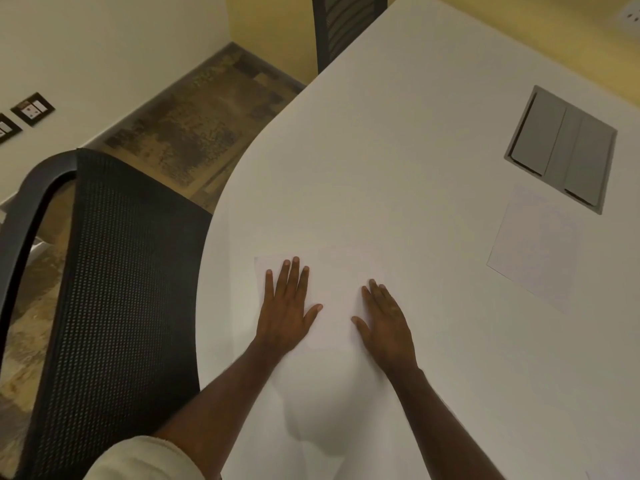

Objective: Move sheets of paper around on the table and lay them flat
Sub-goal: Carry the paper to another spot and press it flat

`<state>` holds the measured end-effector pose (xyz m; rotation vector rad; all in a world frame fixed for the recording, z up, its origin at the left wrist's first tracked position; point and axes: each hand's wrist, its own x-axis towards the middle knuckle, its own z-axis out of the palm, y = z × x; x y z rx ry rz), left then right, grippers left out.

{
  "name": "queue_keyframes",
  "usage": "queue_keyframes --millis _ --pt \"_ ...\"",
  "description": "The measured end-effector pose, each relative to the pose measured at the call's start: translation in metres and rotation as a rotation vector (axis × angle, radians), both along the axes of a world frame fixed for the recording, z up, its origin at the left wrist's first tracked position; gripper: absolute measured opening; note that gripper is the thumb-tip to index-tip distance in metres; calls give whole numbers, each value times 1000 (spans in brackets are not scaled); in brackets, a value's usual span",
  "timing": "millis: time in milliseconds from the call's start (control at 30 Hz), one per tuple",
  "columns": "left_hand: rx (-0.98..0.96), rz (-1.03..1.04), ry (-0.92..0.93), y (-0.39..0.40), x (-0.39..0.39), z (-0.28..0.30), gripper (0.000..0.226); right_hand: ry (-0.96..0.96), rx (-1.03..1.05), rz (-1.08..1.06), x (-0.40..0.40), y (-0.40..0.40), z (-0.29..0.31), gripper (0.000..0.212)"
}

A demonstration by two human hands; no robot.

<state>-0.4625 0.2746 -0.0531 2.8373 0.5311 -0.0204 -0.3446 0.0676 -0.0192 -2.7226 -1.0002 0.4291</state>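
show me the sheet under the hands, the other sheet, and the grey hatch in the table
sheet under the hands (337, 271): head view, bare top part between the hands
other sheet (536, 245): head view, its middle
grey hatch (562, 147): head view, centre panel

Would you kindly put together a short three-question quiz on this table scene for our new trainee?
1. True or false: both hands press flat on one white paper sheet.
2. Which lies nearer the grey rectangular metal hatch: A) the sheet under the hands, B) the second white paper sheet?
3. Fill in: the black mesh chair stands on the person's ____ side.

Key:
1. True: left hand and right hand rest palms down on the sheet.
2. B: second sheet, hatch.
3. Left: chair.
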Motion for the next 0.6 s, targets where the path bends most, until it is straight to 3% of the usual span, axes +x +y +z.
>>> queue_keyframes --millis 367,600 --pt "32 -33 -15 5 -4 0 81 23 62 -18 -9 2 1 64" --pt "27 -57 -81 9 -2 6 94 -83 173 -128 -9 2 20 67"
